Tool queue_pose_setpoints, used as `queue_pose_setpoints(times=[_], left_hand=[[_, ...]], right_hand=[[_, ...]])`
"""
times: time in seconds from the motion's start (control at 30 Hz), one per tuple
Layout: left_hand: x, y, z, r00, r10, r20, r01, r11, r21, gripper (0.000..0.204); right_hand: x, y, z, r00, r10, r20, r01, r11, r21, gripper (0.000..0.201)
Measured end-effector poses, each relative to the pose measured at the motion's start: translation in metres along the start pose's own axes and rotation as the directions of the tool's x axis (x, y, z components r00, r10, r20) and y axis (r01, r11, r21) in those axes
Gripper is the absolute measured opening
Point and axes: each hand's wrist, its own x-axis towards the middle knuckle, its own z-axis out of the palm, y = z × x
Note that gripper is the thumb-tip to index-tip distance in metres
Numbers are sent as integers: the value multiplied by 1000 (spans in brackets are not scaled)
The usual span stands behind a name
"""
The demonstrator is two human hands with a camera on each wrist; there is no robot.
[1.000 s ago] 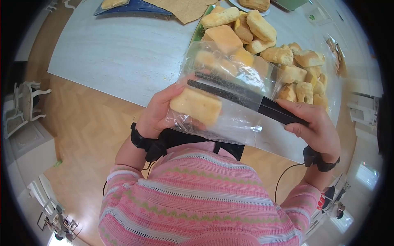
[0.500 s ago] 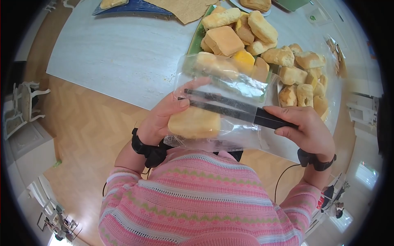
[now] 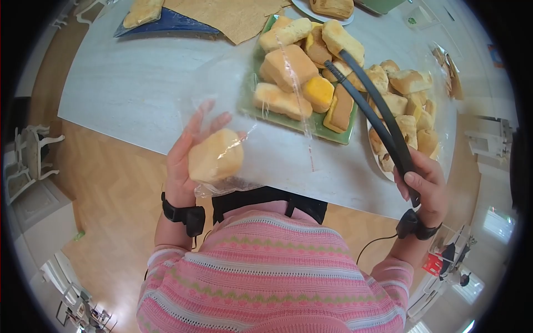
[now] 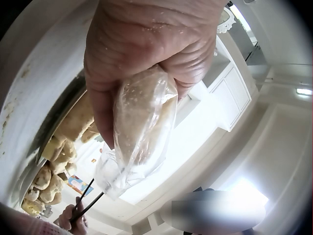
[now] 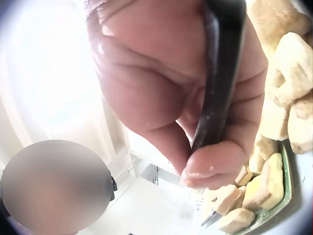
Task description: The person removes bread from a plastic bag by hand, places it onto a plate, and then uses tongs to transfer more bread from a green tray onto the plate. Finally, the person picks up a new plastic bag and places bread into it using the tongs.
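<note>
My left hand (image 3: 180,161) grips a pale bread roll (image 3: 215,155) inside a clear plastic bag (image 3: 225,188), fingers behind it and the thumb side hidden. The left wrist view has the bagged roll (image 4: 142,117) hanging beneath the palm. The rest of the bag spreads rightward, overlapping the green plate in the head view. Black tongs (image 3: 401,158) are held near their joined end by my right hand (image 3: 427,177). Their arms stand apart with nothing between the tips, which overlap the bread pile on the green plate (image 3: 340,137). A yellow-topped piece (image 3: 318,93) lies on that plate.
Right of the green plate, a white plate (image 3: 383,168) bears more bread pieces. A blue tray (image 3: 183,29) with bread and brown paper (image 3: 233,19) lie at the back. Farther back stands a small plate (image 3: 304,6). The table's front edge runs before my body.
The tongs have come out of the bag, moved right and up, and spread apart. My left hand has moved left with the bagged roll, which is now turned more upright.
</note>
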Motion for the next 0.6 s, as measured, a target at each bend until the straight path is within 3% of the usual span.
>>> queue_pose_setpoints(times=[0.03,0.13,0.2,0.23,0.33,0.6], left_hand=[[0,2,3,996,24,-90,-20,999,43,68],[6,6,-4,999,28,-40,-28,1000,6,66],[10,6,-11,999,23,30,-21,997,-80,65],[12,5,-13,996,28,90,-13,986,-165,64],[16,3,-13,993,7,119,16,981,-194,64],[17,4,-13,995,-12,95,26,989,-146,67]], right_hand=[[0,4,2,998,44,-41,-40,994,99,56],[4,25,14,979,161,-123,-120,949,291,47],[7,33,21,983,149,-106,-95,913,396,43],[8,34,25,982,149,-114,-93,914,396,43],[12,38,37,979,150,-137,-72,886,458,40],[31,36,74,980,126,-153,-21,834,551,37]])
